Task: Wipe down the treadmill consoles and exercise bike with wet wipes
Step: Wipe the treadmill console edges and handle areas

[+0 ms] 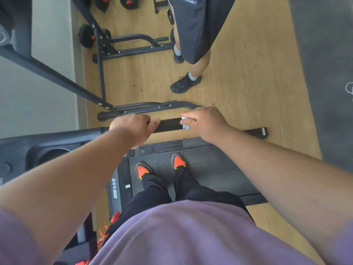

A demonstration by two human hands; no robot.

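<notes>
A person stands on a treadmill [200, 169] at lower centre of the frame, both hands on its black handrail [169, 125] at mid-frame. The left hand [131, 129] is curled round the rail, steadying it; the right hand [202, 122] pinches a white wipe [185, 123] against the rail just beside it. A second person [193, 35] stands at upper centre. The small, bunched wipe could slip from the fingers as it slides, or miss the rail's underside.

– Where is there open room?
– Bare wooden floor [248, 83] far right of the handrail [170, 126].
– What blocks the way?
– A black steel rack frame [145, 108] far left, a bystander's legs [193, 54] beyond, treadmill console [47, 148] near left.
</notes>
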